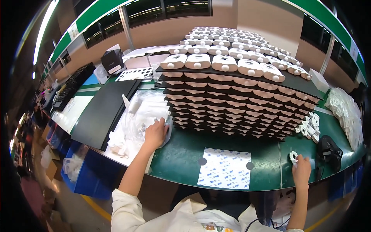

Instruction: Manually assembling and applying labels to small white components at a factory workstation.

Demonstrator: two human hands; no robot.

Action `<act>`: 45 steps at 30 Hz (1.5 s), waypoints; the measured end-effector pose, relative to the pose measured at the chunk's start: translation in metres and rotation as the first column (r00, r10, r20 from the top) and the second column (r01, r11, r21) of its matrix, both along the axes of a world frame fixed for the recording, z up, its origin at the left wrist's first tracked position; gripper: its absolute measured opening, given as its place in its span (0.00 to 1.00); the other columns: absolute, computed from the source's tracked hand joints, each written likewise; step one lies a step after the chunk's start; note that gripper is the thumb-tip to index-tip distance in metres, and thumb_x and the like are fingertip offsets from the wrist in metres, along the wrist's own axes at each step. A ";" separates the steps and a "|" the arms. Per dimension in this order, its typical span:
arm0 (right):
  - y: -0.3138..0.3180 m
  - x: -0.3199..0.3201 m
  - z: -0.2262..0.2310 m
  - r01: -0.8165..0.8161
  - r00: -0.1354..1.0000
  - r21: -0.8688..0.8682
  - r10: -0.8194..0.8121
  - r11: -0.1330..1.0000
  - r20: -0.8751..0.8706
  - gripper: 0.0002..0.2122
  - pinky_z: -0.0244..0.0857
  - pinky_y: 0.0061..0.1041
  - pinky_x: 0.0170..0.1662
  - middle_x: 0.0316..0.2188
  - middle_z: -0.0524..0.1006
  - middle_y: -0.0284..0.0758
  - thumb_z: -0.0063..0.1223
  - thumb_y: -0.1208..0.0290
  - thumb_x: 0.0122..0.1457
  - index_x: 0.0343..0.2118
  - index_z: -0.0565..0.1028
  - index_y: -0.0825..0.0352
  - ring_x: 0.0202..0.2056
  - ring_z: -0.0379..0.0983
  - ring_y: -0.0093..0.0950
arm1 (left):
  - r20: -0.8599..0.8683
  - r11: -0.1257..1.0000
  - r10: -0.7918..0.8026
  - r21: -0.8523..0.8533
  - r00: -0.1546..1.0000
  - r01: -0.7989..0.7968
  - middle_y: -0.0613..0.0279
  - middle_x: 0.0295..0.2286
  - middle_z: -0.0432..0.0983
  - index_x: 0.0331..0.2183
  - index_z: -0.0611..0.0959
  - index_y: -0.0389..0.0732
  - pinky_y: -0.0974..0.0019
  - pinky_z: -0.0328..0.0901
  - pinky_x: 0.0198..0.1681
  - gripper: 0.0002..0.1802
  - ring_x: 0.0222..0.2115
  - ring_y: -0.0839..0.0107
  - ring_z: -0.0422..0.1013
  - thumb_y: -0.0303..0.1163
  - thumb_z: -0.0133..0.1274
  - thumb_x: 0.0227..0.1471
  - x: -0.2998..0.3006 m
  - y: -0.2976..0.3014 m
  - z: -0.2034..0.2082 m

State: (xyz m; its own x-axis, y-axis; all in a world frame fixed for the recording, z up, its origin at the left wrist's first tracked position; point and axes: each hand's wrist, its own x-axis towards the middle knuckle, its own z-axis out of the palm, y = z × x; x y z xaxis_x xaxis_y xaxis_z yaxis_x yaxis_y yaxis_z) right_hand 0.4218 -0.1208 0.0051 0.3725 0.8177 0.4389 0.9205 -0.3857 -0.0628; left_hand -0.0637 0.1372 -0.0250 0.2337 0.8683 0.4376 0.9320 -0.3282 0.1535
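My left hand (155,133) reaches into a transparent plastic bag (148,102) of small white pieces, left of the tall stack. Its fingers are curled together, and whatever they hold is hidden. At the right of the green table (181,154), my right hand (301,168) is closed on a small white plastic part with a round opening (293,156). Between my hands lies a white sheet with blue print (225,168), with a dark round spot at each side. More white parts with straps (309,127) lie in a pile beyond my right hand.
Black boards carrying rows of white rounded housings (224,63) rise in a tall stack at the centre. A black device (329,152) and a bulging plastic bag (345,116) lie at the right. Black panels (104,112) lie at the left, above a blue bin (91,179).
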 end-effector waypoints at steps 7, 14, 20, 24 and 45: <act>0.008 -0.015 0.026 -0.231 0.973 0.197 0.224 0.953 0.059 0.05 0.59 0.32 0.29 0.23 0.70 0.42 0.47 0.84 0.47 0.28 0.70 0.73 0.28 0.66 0.36 | 0.613 0.996 0.080 -0.028 0.786 -0.080 0.50 0.22 0.74 0.34 0.77 0.39 0.60 0.62 0.28 0.13 0.23 0.56 0.71 0.39 0.46 0.52 -0.032 0.035 0.015; 0.039 -0.092 0.000 -0.246 0.300 0.435 0.495 0.866 -0.815 0.05 0.63 0.17 0.31 0.26 0.72 0.30 0.44 0.82 0.54 0.34 0.70 0.71 0.26 0.68 0.18 | 0.717 0.808 0.540 -0.297 -0.440 0.509 0.68 0.17 0.63 0.38 0.73 0.40 0.79 0.51 0.12 0.15 0.14 0.79 0.57 0.41 0.41 0.56 -0.062 0.047 0.022; 0.065 -0.145 -0.027 -0.233 -0.183 0.432 0.397 0.871 -0.899 0.06 0.64 0.16 0.31 0.28 0.72 0.31 0.42 0.80 0.57 0.38 0.66 0.70 0.27 0.68 0.17 | 0.462 0.713 0.647 -0.084 -0.606 0.696 0.56 0.27 0.68 0.42 0.69 0.37 0.78 0.53 0.11 0.17 0.24 0.69 0.66 0.39 0.34 0.58 -0.015 -0.004 0.053; 0.067 -0.154 -0.033 -0.338 -0.057 0.447 0.456 0.828 -0.888 0.07 0.62 0.14 0.33 0.30 0.71 0.31 0.42 0.79 0.57 0.38 0.66 0.69 0.29 0.67 0.17 | 0.602 0.478 0.703 -0.006 -0.379 0.878 0.61 0.29 0.67 0.43 0.69 0.38 0.80 0.50 0.10 0.14 0.21 0.76 0.61 0.32 0.39 0.56 0.045 -0.047 0.052; 0.067 -0.174 -0.028 -0.578 0.450 0.359 0.653 0.733 -0.609 0.06 0.63 0.19 0.28 0.27 0.70 0.36 0.47 0.82 0.53 0.35 0.69 0.72 0.25 0.68 0.22 | 0.624 0.228 0.768 -0.055 -0.145 0.972 0.62 0.30 0.66 0.45 0.70 0.38 0.81 0.51 0.11 0.17 0.24 0.76 0.62 0.29 0.49 0.51 0.151 -0.058 0.020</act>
State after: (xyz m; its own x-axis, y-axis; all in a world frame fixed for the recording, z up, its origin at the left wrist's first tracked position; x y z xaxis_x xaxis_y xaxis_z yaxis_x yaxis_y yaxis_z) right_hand 0.2480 -0.0541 -0.0232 -0.0067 0.9261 0.3773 0.5946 0.3070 -0.7431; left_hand 0.0875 0.0793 -0.0045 0.7296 0.6391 -0.2434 -0.4821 0.7330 0.4799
